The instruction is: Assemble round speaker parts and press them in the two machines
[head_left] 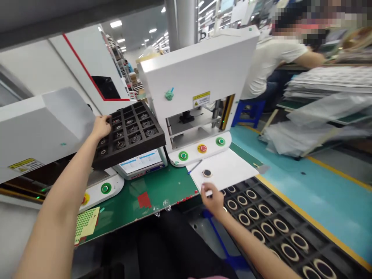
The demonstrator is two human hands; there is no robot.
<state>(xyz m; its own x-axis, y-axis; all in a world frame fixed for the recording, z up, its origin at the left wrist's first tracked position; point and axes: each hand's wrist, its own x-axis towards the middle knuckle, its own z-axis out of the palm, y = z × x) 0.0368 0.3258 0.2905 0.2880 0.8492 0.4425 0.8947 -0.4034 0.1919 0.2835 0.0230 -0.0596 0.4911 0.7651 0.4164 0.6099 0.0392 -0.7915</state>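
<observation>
At centre left of the frame the left hand [101,126] grips the edge of a dark parts tray [129,131], held tilted, its long axis running toward the upper right. It should be kept level so the round parts stay seated. The right hand [213,197], fingers loosely curled and holding nothing visible, rests at the white sheet [229,168] near a ring tray [279,228].

Both forearms are bare from the lower edge of the picture up to the fingers — no sleeves, no gloves, no watch or band at either wrist. The left hand [100,126] and the right hand [213,200] carry no rings. Below the fingers, between the two arms, dark trousers cover the lap — plain black cloth.
</observation>
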